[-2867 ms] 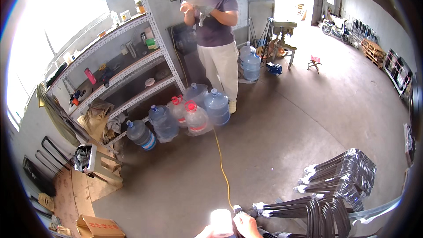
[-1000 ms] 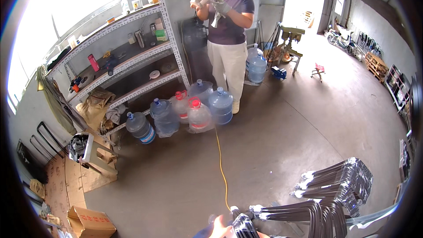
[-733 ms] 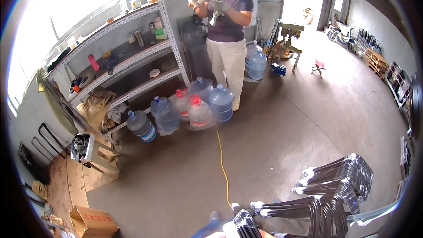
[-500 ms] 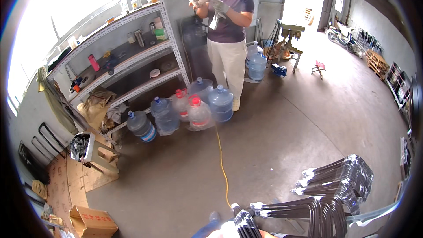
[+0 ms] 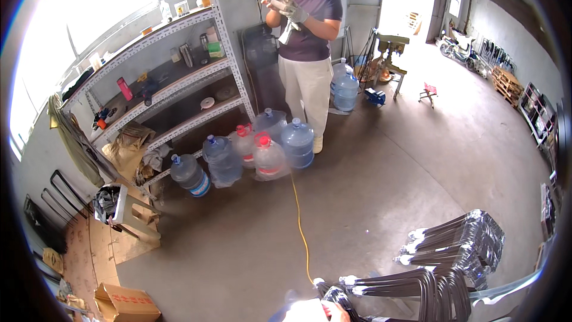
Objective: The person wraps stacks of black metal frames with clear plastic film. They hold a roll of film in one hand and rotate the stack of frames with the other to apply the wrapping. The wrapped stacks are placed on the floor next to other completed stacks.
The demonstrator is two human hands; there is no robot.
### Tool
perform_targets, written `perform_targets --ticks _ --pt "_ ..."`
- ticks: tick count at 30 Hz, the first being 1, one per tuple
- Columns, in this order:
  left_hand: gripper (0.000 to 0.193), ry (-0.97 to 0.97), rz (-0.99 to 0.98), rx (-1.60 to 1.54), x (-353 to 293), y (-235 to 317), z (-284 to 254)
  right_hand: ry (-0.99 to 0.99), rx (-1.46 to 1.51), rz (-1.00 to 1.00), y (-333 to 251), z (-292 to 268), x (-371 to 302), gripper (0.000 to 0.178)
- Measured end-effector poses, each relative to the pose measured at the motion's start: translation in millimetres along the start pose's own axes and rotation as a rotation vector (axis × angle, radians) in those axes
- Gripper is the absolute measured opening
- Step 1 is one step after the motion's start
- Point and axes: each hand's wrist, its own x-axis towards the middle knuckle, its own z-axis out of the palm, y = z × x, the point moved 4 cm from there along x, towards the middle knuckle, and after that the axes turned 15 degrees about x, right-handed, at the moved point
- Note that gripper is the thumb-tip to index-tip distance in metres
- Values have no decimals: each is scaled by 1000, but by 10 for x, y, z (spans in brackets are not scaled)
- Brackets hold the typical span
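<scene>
At the lower edge, part of my right hand shows, its fingers curled beside a bright white thing with a red patch. Glare and the picture's edge hide what that thing is. Against the hand lies a bundle of black bent tubes, its end wrapped in clear film. Just to the right are more black bent tubes with film-wrapped ends, and beyond them a film-wrapped stack of tubes. My left hand is out of view.
A yellow cable runs across the floor to the tubes. Several water jugs stand before a metal shelf. An open cardboard box sits at lower left. A gloved co-worker stands behind the jugs, holding a small object.
The wrapped tube bundle at the lower edge now leans more to the right. The white and red thing has come into view beside my hand. The co-worker's hands have shifted around their object.
</scene>
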Motion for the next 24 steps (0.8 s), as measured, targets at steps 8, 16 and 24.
perform_targets --ticks 8,16,24 --pt "68 -239 -3 379 123 27 -75 -81 217 443 503 109 236 40" --pt "64 -437 699 1229 1361 -92 66 -46 672 894 929 69 261 45" --pt "58 -666 744 1187 1574 -161 84 16 846 1033 839 -535 193 50"
